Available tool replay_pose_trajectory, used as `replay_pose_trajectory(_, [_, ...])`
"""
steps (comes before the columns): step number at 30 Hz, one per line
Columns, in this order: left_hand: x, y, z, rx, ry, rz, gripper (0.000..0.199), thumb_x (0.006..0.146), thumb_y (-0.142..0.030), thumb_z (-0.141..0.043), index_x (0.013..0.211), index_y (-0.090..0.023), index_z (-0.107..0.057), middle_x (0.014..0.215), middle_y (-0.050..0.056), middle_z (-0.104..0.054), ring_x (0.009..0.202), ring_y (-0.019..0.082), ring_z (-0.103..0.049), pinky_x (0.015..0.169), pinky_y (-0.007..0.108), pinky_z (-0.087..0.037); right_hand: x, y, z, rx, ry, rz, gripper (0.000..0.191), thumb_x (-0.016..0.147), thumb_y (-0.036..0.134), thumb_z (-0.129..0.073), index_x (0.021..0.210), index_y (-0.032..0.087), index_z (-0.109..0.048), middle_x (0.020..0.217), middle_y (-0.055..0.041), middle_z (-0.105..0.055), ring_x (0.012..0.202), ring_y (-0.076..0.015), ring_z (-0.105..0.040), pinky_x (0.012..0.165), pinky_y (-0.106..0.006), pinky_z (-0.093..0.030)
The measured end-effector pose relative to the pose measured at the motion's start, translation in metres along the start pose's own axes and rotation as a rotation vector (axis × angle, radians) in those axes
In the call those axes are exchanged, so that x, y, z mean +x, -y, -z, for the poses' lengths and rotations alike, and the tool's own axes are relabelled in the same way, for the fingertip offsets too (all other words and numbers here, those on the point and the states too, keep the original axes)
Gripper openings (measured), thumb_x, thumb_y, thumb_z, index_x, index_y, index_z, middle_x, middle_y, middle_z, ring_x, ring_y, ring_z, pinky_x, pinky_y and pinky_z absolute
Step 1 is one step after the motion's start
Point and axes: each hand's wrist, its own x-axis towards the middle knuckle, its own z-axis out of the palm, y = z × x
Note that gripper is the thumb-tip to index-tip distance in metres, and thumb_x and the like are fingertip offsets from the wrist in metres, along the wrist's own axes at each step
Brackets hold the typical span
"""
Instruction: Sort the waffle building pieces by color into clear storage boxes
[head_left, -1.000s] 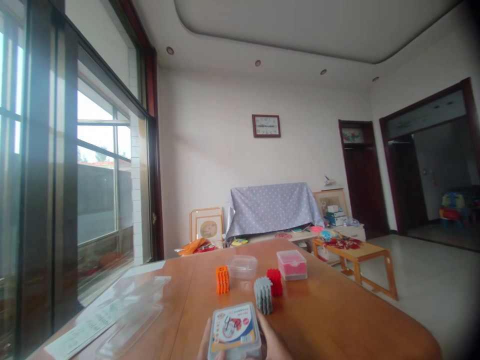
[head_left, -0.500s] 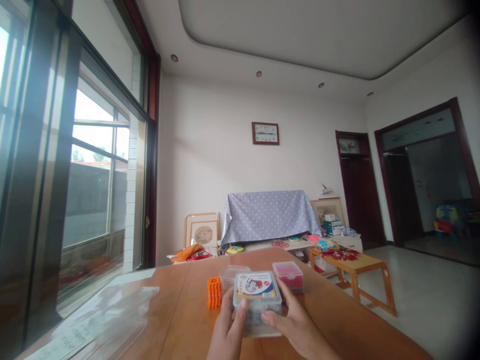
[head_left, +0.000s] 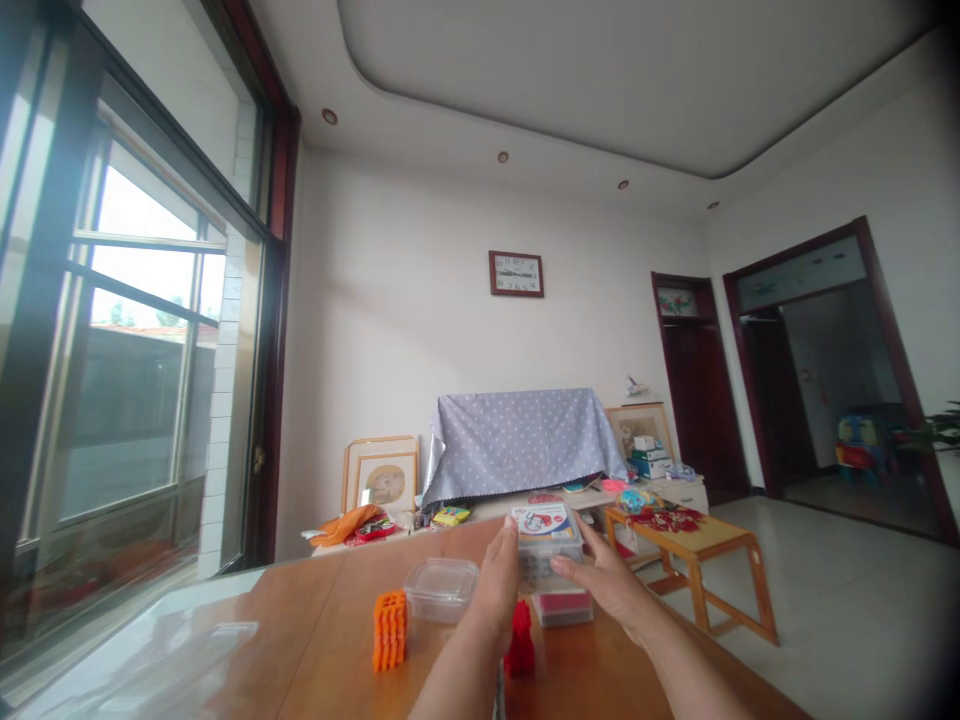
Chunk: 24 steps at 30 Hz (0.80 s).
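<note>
A clear plastic box with a printed label on its lid [head_left: 546,522] is between my two hands, raised above the far part of the table. My left hand [head_left: 496,580] grips its left side, while my right hand [head_left: 600,570] holds the right side with the thumb across the front. The contents look greyish and cannot be made out. Just under it on the table sits a clear box with pink-red contents [head_left: 564,608]. A red plastic stack [head_left: 519,640] stands beside my left forearm, partly covered by it. Left of that are an open clear container [head_left: 441,590] and an orange plastic stack [head_left: 390,630].
The brown wooden table [head_left: 315,620] carries a flat transparent piece [head_left: 187,670] at its left. A low wooden stool [head_left: 697,540] with red items is off to the right. Behind stands a cabinet with a dotted cloth [head_left: 525,440]; a window [head_left: 150,350] lines the left.
Both hands have moved the labelled box forward, away from me. The red stack and more of the clear container now show. The camera view has shifted slightly.
</note>
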Motion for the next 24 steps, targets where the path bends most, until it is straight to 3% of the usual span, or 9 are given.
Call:
replay_pose_trajectory(6, [0.050, 0.021, -0.019, -0.075, -0.021, 0.056, 0.070, 0.089, -0.073, -0.048, 0.132, -0.019, -0.060, 0.140, 0.012, -0.063, 0.128, 0.030, -0.057, 0.106, 0.040, -0.044, 0.032, -0.032, 0.030, 0.045, -0.134, -0.014, 0.079, 0.068, 0.043, -0.085, 0.139, 0.024, -0.056, 0.138, -0.0116, -0.066, 0.126, -0.0325, -0.063, 0.108, -0.047, -0.047])
replay_pose_trajectory(13, [0.076, 0.036, -0.034, -0.173, 0.028, 0.144, 0.074, 0.088, -0.075, -0.047, 0.125, -0.015, -0.066, 0.132, 0.016, -0.067, 0.124, 0.032, -0.060, 0.103, 0.040, -0.046, 0.050, -0.057, 0.045, -0.068, -0.197, -0.032, 0.071, 0.066, 0.046, -0.082, 0.131, 0.022, -0.065, 0.117, -0.0099, -0.077, 0.111, -0.0336, -0.070, 0.101, -0.045, -0.050])
replay_pose_trajectory(18, [0.094, 0.052, -0.033, -0.195, 0.049, 0.176, 0.082, 0.087, -0.079, -0.046, 0.128, -0.010, -0.064, 0.129, 0.019, -0.068, 0.119, 0.032, -0.063, 0.100, 0.039, -0.048, 0.061, -0.084, 0.052, -0.055, -0.254, -0.063, 0.075, 0.065, 0.047, -0.081, 0.132, 0.021, -0.062, 0.118, -0.0109, -0.076, 0.114, -0.0334, -0.068, 0.101, -0.046, -0.051])
replay_pose_trajectory(24, [0.106, 0.066, -0.024, -0.207, 0.108, 0.225, 0.086, 0.086, -0.081, -0.044, 0.132, -0.010, -0.061, 0.132, 0.018, -0.067, 0.120, 0.031, -0.062, 0.102, 0.037, -0.045, 0.066, -0.112, 0.059, -0.055, -0.264, -0.115, 0.062, 0.064, 0.044, -0.079, 0.119, 0.018, -0.066, 0.121, -0.0129, -0.075, 0.115, -0.0329, -0.068, 0.103, -0.045, -0.049])
